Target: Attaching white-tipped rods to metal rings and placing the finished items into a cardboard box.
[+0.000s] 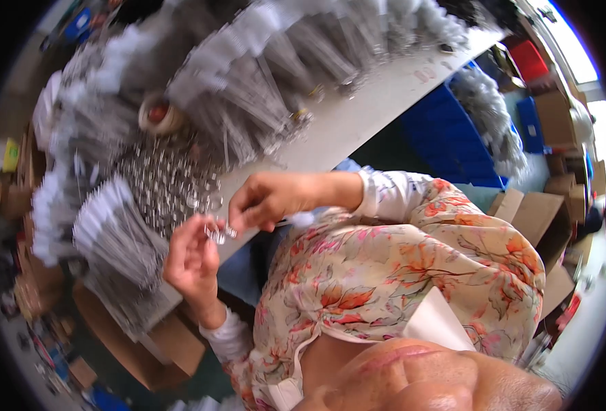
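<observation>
My left hand [190,257] is raised at the table's near edge, its thumb and fingertips closed on a small shiny metal piece [214,235]. My right hand [265,197] comes in from the right with fingers pinched on another small metal piece [230,231]. The two pieces are side by side, and I cannot tell whether they are joined. Just beyond the hands, a heap of small shiny metal pieces [159,181] is spread over the tabletop. Their exact kind is too small to make out.
Bundles of thin grey stalks with white ends [241,75] cover much of the white table [364,116]. Another bundle [121,233] lies left of the heap, near a pale roll [162,116]. A blue crate [447,130] stands right; cardboard boxes [145,349] sit below left.
</observation>
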Motion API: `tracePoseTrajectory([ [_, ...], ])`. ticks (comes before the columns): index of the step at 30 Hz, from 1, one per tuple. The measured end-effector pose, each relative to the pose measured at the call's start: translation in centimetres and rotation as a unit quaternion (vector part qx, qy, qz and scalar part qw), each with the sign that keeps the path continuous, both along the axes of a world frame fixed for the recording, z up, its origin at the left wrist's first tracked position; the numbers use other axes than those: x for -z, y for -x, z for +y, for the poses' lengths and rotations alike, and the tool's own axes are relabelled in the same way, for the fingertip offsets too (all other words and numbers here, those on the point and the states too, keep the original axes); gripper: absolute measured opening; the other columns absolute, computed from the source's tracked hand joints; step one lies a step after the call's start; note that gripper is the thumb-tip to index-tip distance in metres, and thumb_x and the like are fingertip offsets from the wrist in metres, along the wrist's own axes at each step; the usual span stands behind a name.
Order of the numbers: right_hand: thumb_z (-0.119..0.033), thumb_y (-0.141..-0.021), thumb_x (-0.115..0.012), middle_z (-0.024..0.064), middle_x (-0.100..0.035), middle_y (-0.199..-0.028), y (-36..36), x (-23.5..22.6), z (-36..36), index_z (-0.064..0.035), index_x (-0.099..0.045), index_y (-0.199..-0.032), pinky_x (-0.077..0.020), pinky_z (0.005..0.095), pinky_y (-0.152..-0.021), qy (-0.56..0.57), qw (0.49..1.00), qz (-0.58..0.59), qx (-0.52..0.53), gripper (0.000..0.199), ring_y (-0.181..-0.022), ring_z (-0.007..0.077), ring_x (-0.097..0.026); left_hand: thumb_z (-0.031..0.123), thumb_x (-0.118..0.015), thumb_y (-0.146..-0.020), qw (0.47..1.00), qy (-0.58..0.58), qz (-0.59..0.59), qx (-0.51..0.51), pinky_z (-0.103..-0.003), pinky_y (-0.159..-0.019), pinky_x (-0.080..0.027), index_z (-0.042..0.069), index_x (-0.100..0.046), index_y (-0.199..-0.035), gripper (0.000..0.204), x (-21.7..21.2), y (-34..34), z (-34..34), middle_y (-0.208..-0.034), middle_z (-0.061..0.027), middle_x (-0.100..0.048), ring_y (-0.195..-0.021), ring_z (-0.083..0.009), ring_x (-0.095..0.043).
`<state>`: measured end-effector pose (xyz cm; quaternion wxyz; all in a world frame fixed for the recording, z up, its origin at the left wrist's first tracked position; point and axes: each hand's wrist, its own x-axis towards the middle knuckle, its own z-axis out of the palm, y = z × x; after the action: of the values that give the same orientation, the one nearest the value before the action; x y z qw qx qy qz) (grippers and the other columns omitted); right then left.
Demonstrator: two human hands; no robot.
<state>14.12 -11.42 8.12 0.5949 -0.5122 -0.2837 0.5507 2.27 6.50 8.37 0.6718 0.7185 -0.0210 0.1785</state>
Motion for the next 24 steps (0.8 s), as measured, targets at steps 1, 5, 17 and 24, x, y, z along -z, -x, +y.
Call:
tracePoseTrajectory([
  [1,-0.019,-0.088,-0.059,-0.0059,-0.056,-0.071,0.0,-1.1,-0.1,-0.0059,-0.064,-0.09,-0.0362,0.0179,-0.052,0.012,0.999,0.028,0.009,0.014,-0.057,0.0036,-0.047,-0.006,-0.053,-0.079,0.999,-0.022,-0.015,-0.02,-0.032,-0.077,-0.052,-0.01,-0.053,-0.11,0.032,-0.2,0.1,-0.2,-0.103,-0.0176,-0.06,-0.086,-0.0235,-0.064],
  [5,-0.018,-0.086,-0.062,-0.0021,-0.057,-0.068,0.1,-2.8,0.4,-0.0034,-0.066,-0.092,-0.039,0.0175,-0.05,-0.019,0.987,0.029,0.157,0.016,-0.056,0.0031,-0.047,-0.007,-0.061,-0.074,0.979,-0.129,-0.119,-0.101,-0.026,-0.07,-0.054,-0.007,-0.061,-0.102,0.028,-1.7,-1.4,-1.2,-0.099,-0.0143,-0.064,-0.083,-0.0183,-0.064],
  [17,-0.02,-0.084,-0.066,-0.0021,-0.056,-0.065,-0.1,-3.9,2.6,-0.0026,-0.066,-0.087,-0.0361,0.0178,-0.048,-0.077,0.983,-0.019,0.163,0.018,-0.054,0.0031,-0.046,-0.009,-0.066,-0.069,0.952,-0.209,-0.172,-0.144,-0.025,-0.068,-0.056,-0.004,-0.064,-0.099,0.03,-2.2,-1.6,-0.4,-0.094,-0.0142,-0.066,-0.075,-0.0182,-0.067],
  [24,-0.013,-0.083,-0.067,-0.0021,-0.059,-0.07,-0.1,-3.8,3.4,-0.002,-0.066,-0.087,-0.038,0.0179,-0.049,-0.092,0.984,-0.083,0.13,0.012,-0.057,0.002,-0.048,-0.01,-0.061,-0.075,0.965,-0.164,-0.156,-0.129,-0.025,-0.068,-0.055,-0.005,-0.064,-0.101,0.027,-2.9,-1.8,0.9,-0.095,-0.0156,-0.066,-0.077,-0.0157,-0.066],
])
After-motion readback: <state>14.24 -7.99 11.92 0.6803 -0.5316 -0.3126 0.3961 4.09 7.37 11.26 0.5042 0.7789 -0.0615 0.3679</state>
